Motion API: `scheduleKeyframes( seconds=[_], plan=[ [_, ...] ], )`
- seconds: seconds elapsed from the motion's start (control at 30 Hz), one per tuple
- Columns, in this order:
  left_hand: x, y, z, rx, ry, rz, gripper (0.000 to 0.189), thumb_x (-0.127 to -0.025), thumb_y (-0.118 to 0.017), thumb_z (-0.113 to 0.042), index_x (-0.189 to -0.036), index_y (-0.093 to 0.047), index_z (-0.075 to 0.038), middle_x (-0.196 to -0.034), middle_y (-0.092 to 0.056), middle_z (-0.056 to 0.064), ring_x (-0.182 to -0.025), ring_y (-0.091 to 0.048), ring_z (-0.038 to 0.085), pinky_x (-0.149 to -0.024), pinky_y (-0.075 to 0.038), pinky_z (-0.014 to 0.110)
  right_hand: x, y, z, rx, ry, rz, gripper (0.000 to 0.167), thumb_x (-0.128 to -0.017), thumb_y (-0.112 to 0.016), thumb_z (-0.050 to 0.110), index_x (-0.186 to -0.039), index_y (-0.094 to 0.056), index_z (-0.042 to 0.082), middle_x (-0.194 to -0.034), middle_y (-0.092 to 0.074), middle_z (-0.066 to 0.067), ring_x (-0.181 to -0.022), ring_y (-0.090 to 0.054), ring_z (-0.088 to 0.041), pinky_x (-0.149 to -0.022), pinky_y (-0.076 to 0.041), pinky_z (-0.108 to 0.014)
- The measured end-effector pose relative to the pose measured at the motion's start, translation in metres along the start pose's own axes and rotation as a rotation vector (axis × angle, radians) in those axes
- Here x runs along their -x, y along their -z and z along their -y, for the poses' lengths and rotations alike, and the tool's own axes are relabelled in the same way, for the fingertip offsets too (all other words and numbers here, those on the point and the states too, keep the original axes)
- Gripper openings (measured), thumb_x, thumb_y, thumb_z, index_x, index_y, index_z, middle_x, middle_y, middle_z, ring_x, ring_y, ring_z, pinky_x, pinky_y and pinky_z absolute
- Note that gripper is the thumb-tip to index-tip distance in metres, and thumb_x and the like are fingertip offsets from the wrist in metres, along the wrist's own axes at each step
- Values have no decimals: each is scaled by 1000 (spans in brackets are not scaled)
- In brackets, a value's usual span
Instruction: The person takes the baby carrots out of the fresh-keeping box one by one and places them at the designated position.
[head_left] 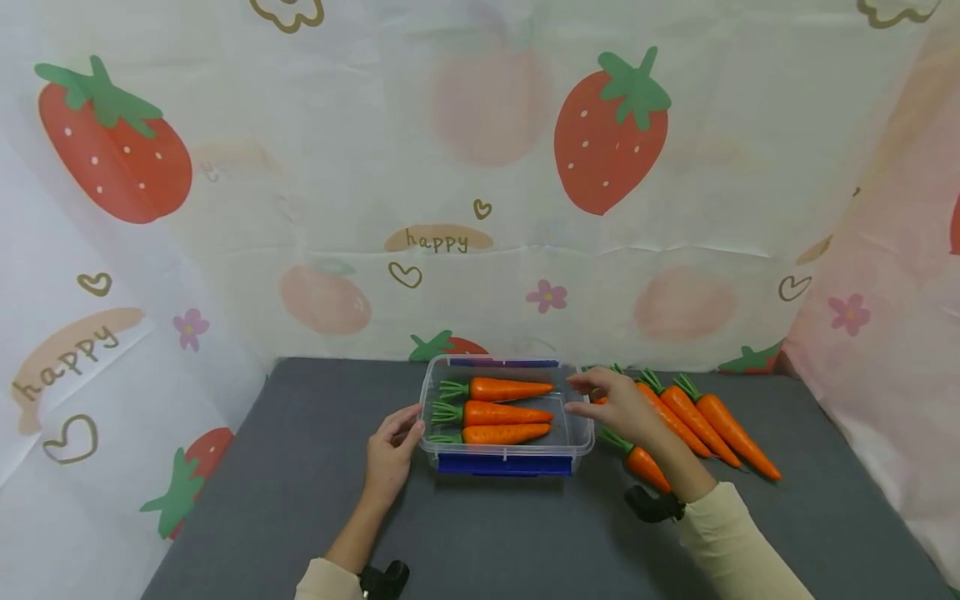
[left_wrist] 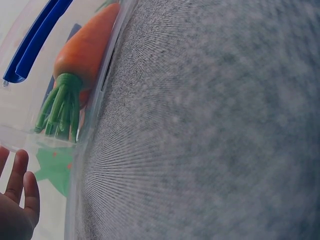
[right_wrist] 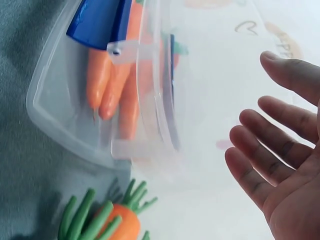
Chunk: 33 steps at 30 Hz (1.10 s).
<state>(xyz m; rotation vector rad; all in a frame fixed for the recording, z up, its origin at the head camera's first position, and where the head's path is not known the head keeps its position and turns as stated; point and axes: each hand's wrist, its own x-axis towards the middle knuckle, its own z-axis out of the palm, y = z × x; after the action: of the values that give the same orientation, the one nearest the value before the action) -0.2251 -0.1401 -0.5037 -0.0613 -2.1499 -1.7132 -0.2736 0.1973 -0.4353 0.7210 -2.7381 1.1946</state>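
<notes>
A clear plastic storage box (head_left: 506, 451) with blue latches stands at the back middle of the table. Inside it lie three orange carrots (head_left: 512, 389), their green tops toward the left. My left hand (head_left: 390, 454) rests its fingertips against the box's left end, fingers fairly straight in the left wrist view. Over the right rim hovers my right hand (head_left: 624, 408), its fingers apart and relaxed with nothing between them, as the right wrist view also shows. Beneath and beside that hand lie several more carrots (head_left: 738, 437), partly hidden by the hand and forearm.
One carrot (head_left: 647, 468) lies apart, in front of the others, partly behind the right wrist. A dark grey cloth (head_left: 300, 475) covers the table. Strawberry-print curtains (head_left: 480, 183) hang behind and at both sides. A black band (head_left: 652, 504) sits on the right wrist.
</notes>
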Motion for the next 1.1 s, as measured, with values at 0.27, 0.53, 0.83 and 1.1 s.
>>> scheduleKeyframes(
  seconds=[0.27, 0.53, 0.83, 1.1],
  plan=[
    [-1, -1, 1, 4, -5, 0, 29, -90, -65, -3, -118, -67, 5, -121, -65, 22, -96, -64, 10, -78, -50, 15, -16, -17, 5, -41, 21, 75, 40, -86, -74, 22, -121, -66, 3, -113, -66, -17, -101, -60, -31, -89, -53, -46],
    [0, 0, 1, 21, -10, 8, 30, -91, -64, -1, -119, -66, 7, -121, -64, 23, -96, -64, 10, -77, -49, 13, -28, -32, 9, -142, 40, 215, 46, -89, -72, 22, -125, -61, -4, -121, -63, -23, -108, -58, -39, -93, -50, -52],
    [1, 0, 0, 30, -18, -2, 29, -90, -64, 0, -118, -66, 8, -120, -64, 24, -96, -64, 11, -76, -49, 12, -38, -50, 6, -141, 23, 234, 48, -88, -72, 25, -127, -60, -1, -122, -64, -19, -109, -61, -34, -95, -51, -48],
    [0, 0, 1, 12, -18, -4, 29, -90, -64, -1, -118, -67, 6, -120, -65, 23, -95, -64, 9, -77, -50, 14, -46, -70, 6, -81, 9, 282, 44, -88, -72, 25, -124, -63, 1, -122, -65, -17, -108, -61, -33, -94, -51, -45]
  ],
)
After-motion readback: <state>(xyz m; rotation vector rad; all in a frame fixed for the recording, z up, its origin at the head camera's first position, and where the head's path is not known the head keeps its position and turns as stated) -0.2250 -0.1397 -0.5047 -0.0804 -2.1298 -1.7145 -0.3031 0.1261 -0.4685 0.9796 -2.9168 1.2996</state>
